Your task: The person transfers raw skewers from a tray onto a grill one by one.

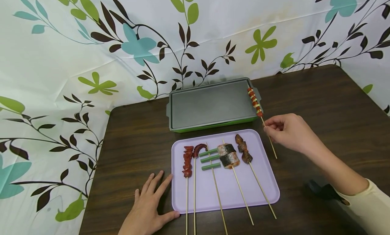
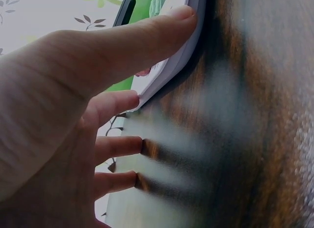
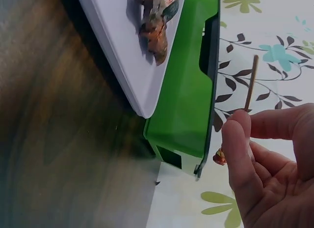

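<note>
Left hand [image 1: 146,204]: fingers spread and straight, grasping nothing; thumb and forefinger touch the left border of the flat lavender rectangular tray [image 1: 230,194], perhaps to steady it.
Tray: carries 5 wooden-stick food skewers [image 1: 242,147]; their sticks reach past its near edge.
Right hand [image 1: 284,130]: just right of the tray, thumb and forefinger pinching a bare stick.
Red-and-pale skewer [image 1: 254,101]: beyond the tray's far right corner, food end across the right rim of the green box grill with grey top [image 1: 210,104]; contact, I cannot tell.
Step in hand: I judge, carrying 1 skewer at the grill.
Next move: probably calls for a steady pinch, food end above the raised rim.
Room: widest on the dark wood table [image 1: 307,92], right of the tray; behind the tray, grill and leaf-printed white cloth [image 1: 213,11] limit it.
</note>
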A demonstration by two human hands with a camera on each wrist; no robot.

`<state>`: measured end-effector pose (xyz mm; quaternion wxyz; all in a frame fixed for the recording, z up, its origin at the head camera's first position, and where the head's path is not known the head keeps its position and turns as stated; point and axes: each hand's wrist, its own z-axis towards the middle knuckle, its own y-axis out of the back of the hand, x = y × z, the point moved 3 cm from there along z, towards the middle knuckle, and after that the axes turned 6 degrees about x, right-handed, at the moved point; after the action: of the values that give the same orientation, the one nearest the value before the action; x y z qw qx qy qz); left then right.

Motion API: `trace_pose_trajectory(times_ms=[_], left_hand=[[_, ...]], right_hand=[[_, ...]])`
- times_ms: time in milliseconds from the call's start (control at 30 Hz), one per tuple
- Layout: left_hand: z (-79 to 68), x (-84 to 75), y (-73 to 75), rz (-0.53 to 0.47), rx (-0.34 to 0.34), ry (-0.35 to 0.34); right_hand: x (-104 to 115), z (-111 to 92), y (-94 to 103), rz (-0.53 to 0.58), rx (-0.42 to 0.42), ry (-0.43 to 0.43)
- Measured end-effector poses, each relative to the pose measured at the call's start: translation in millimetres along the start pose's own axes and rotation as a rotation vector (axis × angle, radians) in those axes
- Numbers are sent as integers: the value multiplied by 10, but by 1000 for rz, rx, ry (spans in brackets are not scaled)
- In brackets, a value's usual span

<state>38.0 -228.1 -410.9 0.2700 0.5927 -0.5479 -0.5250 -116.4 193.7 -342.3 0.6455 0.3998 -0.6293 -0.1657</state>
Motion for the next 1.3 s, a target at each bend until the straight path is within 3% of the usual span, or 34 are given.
trace_pose_trajectory(times_ms=[467,1300], left_hand=[[1,-1,1,-12,19,15],[-1,7,8,-21,1,0]], right_hand=[[56,324,37,-113,-55,49],[33,406,2,-173,-126,45]])
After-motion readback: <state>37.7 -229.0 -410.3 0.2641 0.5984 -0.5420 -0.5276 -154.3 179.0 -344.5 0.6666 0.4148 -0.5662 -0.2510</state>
